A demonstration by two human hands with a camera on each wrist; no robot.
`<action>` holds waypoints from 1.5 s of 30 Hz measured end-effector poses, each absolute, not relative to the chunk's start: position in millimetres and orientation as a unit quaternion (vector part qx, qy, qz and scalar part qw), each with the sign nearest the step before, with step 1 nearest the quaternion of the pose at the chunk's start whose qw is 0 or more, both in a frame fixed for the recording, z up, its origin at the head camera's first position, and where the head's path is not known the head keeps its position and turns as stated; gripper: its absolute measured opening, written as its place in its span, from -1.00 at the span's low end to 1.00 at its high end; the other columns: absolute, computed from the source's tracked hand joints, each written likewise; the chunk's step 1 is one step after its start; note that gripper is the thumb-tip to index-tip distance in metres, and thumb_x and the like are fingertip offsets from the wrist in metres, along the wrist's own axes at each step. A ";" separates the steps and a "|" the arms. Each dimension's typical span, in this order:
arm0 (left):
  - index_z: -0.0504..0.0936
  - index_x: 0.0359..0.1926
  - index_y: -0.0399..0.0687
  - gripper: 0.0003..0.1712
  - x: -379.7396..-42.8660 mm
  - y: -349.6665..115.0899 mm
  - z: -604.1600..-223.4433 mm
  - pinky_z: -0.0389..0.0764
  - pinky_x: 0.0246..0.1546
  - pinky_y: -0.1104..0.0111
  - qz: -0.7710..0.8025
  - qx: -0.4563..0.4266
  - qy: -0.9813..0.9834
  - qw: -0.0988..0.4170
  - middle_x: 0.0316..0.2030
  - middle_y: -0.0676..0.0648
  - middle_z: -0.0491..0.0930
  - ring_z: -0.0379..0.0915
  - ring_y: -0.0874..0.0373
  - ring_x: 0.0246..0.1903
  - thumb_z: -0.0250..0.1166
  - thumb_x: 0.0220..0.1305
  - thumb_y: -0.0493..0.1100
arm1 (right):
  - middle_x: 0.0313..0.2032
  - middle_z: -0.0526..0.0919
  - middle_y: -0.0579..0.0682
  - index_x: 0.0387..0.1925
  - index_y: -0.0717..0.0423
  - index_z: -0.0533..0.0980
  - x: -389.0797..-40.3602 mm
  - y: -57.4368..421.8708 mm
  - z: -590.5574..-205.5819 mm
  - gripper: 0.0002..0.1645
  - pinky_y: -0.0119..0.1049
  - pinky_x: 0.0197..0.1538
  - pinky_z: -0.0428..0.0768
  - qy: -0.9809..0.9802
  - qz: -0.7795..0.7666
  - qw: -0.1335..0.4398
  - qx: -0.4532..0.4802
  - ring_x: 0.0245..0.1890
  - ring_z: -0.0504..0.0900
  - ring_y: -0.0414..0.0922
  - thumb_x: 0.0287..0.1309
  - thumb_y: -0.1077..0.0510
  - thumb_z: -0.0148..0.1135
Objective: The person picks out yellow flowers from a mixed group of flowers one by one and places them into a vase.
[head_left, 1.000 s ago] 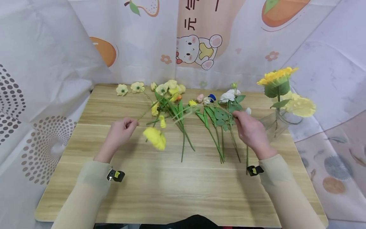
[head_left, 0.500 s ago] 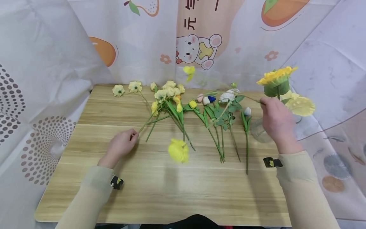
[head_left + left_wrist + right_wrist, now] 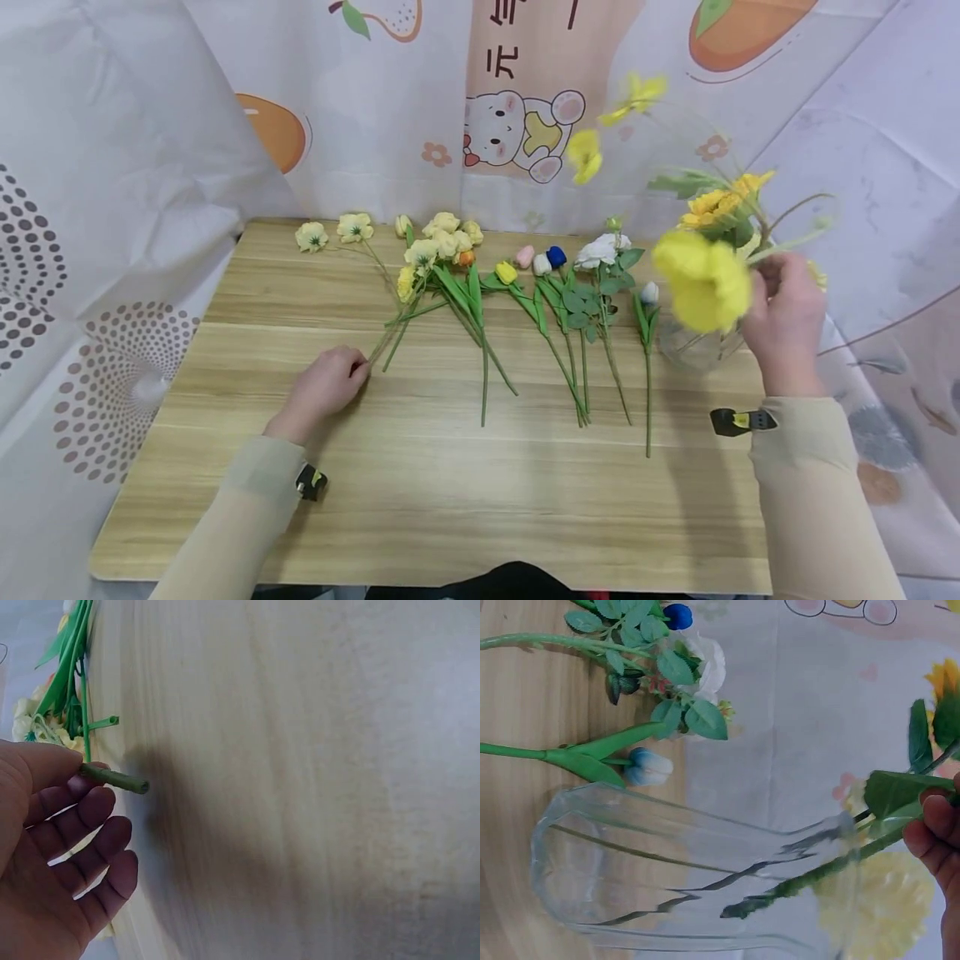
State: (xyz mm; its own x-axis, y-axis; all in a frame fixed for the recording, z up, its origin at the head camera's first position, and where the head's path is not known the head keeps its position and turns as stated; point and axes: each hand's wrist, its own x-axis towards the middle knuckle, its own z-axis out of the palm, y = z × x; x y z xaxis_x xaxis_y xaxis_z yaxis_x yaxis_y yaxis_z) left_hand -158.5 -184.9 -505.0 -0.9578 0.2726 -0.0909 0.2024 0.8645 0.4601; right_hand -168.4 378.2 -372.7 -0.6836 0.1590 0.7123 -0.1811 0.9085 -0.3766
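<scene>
In the head view my right hand (image 3: 787, 321) holds a bright yellow artificial flower spray (image 3: 705, 283) above the glass vase (image 3: 686, 346). In the right wrist view, the green stem (image 3: 810, 877) runs from those fingers through the mouth of the vase (image 3: 615, 802), its cut end partway down inside. A sunflower (image 3: 723, 200) and a pale yellow bloom (image 3: 885, 907) are at the vase too. My left hand (image 3: 326, 385) stays low over the table, pinching the stem (image 3: 116, 780) of a pale yellow flower between thumb and forefinger, the other fingers loosely bent.
Several pale yellow flowers (image 3: 442, 242) lie at the table's back left. Yellow (image 3: 506, 272), pink and blue tulips, a white rose (image 3: 600, 250) and a white-blue tulip (image 3: 649, 293) lie towards the right. A printed curtain (image 3: 375, 125) hangs behind the wooden table (image 3: 450, 500).
My right hand has carried the yellow spray rightward to the vase and raised its blooms. My left hand has shifted slightly nearer and right, still pinching its stem.
</scene>
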 end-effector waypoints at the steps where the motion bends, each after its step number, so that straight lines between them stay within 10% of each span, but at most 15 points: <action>1: 0.63 -0.32 -0.13 -0.81 -158.2 -184.5 -506.0 0.54 -0.26 0.03 0.227 0.125 0.963 0.078 -0.37 -0.10 0.57 0.50 -0.01 -0.34 0.15 0.36 -0.15 | -0.40 0.58 0.34 -0.18 0.45 0.45 -167.4 378.9 -373.3 -0.79 -0.19 -0.33 0.39 -0.892 0.221 0.394 -0.011 -0.46 0.44 0.01 0.14 0.42 0.02; 9: 0.62 -0.32 -0.12 -0.83 -156.2 -181.4 -506.3 0.52 -0.32 0.05 0.227 0.120 0.963 0.084 -0.40 -0.07 0.56 0.46 0.03 -0.40 0.16 0.35 -0.15 | -0.42 0.63 0.10 -0.18 0.38 0.47 -163.7 379.9 -378.8 -0.79 -0.67 -0.35 0.26 -0.891 0.238 0.374 -0.099 -0.49 0.28 -0.66 0.23 0.27 0.09; 17: 0.62 -0.33 -0.11 -0.83 -155.2 -180.3 -504.6 0.52 -0.34 0.06 0.230 0.120 0.962 0.087 -0.40 -0.07 0.56 0.45 0.04 -0.41 0.15 0.35 -0.16 | -0.33 0.72 0.24 -0.15 0.28 0.55 -164.4 383.0 -387.5 -0.69 -0.35 -0.24 0.42 -0.896 0.223 0.356 -0.147 -0.55 0.20 -0.70 0.30 0.08 0.10; 21: 0.62 -0.33 -0.10 -0.83 -155.1 -179.7 -504.3 0.51 -0.35 0.07 0.231 0.117 0.962 0.090 -0.41 -0.06 0.55 0.44 0.05 -0.42 0.15 0.36 -0.15 | -0.31 0.70 0.30 -0.17 0.31 0.56 -165.2 383.3 -389.2 -0.64 0.04 -0.05 0.43 -0.898 0.227 0.339 -0.164 -0.51 0.34 -0.45 0.31 0.05 0.08; 28: 0.62 -0.36 -0.07 -0.82 -154.9 -178.5 -504.2 0.51 -0.37 0.10 0.232 0.117 0.962 0.089 -0.43 -0.03 0.53 0.42 0.07 -0.44 0.16 0.36 -0.14 | -0.28 0.66 0.37 -0.23 0.37 0.57 -166.5 383.2 -389.0 -0.60 0.15 0.12 0.32 -0.916 0.206 0.289 -0.189 -0.26 0.51 0.26 0.32 0.05 0.05; 37: 0.63 -0.35 -0.04 -0.82 -155.2 -171.3 -502.1 0.47 -0.44 0.19 0.256 0.114 0.954 0.109 -0.48 0.01 0.52 0.39 0.11 -0.49 0.17 0.35 -0.12 | -0.30 0.58 0.31 -0.24 0.36 0.58 -164.9 379.1 -393.4 -0.53 0.14 0.16 0.14 -0.924 0.170 0.295 -0.173 -0.13 0.41 0.28 0.37 -0.01 0.01; 45: 0.66 -0.26 -0.13 -0.80 -156.4 -155.3 -494.5 0.50 -0.49 0.28 0.388 0.089 0.904 0.156 -0.52 -0.01 0.56 0.41 0.13 -0.53 0.24 0.32 -0.08 | -0.52 0.53 0.29 -0.34 0.39 0.51 -163.4 338.2 -406.0 -0.73 0.14 -0.45 0.42 -0.888 0.161 0.431 0.009 -0.52 0.46 0.23 0.30 0.19 0.05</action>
State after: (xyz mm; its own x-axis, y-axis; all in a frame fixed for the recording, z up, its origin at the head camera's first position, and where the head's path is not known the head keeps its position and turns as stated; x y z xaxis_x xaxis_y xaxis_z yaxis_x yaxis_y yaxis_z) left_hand -156.4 -155.3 -494.5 -0.9356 0.2813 -0.2133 0.0392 0.6833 0.7291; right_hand -163.4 338.2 -406.0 -0.6289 0.1214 0.7679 -0.1551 0.9483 -0.2770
